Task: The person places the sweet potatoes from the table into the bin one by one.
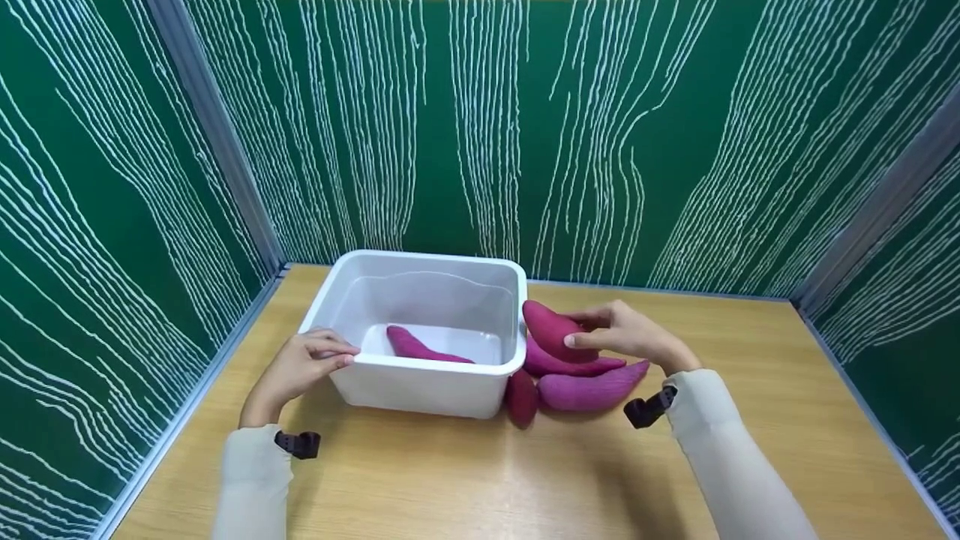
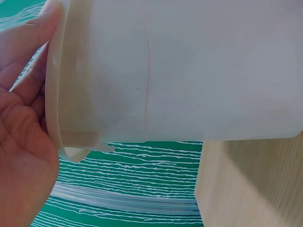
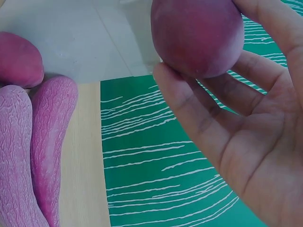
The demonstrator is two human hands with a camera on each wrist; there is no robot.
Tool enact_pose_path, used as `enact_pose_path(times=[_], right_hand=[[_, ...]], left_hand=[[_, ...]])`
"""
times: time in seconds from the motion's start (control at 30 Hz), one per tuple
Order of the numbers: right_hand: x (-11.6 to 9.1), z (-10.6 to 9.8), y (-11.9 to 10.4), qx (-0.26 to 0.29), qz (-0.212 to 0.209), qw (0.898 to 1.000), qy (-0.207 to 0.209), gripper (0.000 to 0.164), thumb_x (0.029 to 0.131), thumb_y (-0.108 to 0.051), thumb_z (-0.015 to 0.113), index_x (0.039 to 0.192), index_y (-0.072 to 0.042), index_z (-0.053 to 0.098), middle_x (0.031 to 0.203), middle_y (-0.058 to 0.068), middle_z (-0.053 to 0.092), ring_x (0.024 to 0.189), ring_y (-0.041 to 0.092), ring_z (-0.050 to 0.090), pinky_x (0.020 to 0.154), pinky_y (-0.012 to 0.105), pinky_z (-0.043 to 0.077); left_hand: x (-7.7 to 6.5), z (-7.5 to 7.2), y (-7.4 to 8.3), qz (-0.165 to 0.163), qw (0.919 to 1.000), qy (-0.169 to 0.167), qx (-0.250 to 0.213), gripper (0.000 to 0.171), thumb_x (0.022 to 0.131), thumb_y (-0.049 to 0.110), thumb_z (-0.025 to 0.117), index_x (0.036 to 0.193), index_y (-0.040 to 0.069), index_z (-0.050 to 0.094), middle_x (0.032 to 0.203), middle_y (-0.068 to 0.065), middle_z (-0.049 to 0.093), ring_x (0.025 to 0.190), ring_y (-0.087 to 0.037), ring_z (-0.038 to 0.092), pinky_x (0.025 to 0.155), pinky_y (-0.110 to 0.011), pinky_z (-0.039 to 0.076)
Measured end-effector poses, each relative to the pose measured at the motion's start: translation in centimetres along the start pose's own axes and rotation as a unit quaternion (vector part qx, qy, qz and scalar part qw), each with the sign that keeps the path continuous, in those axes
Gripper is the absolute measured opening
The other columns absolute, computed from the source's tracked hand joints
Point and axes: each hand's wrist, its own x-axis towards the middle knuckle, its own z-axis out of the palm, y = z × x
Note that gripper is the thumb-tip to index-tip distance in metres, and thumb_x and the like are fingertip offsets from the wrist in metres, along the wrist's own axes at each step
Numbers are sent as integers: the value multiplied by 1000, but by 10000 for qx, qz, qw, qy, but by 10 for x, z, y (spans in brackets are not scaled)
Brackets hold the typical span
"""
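Note:
My right hand point(image 1: 634, 337) holds a dark red sweet potato point(image 1: 551, 330) between thumb and fingers, lifted beside the right rim of a white plastic bin point(image 1: 427, 390). In the right wrist view the rounded end of that sweet potato point(image 3: 199, 40) shows within the curled fingers. At the bin's near left corner, my left hand point(image 1: 296, 371) pinches the rim. Inside the bin lies one slim purple sweet potato point(image 1: 420, 349), partly hidden by the front wall. Below my right hand rest a magenta sweet potato point(image 1: 577, 366), a lighter purple one point(image 1: 592, 391) and a short red one point(image 1: 522, 397).
The bin stands on a wooden table point(image 1: 450, 480), towards its back. Green panels point(image 1: 480, 150) with white wavy lines enclose the back and sides, joined by grey metal posts point(image 1: 217, 120). The loose sweet potatoes lie close against the bin's right side.

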Motion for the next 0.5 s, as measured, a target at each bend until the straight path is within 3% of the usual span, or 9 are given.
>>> enact_pose_path(times=[0.23,0.5], right_hand=[[7,3,-6,54,-55,10000,50,58,86,-38,71,132,-6,58,116,13,68,100,21,67,88,35,54],[14,7,-16,128,-36,9999,96,58,83,-41,73,130,-10,60,112,9,70,96,20,67,88,35,54]], left_hand=[[0,0,0,91,10000,3,33,18,84,16,73,100,8,77,105,-11,66,103,-26,56,94,-46,51],[0,0,1,-41,10000,-6,10,19,84,18,73,101,9,77,107,-10,66,107,-27,55,96,-49,49]])
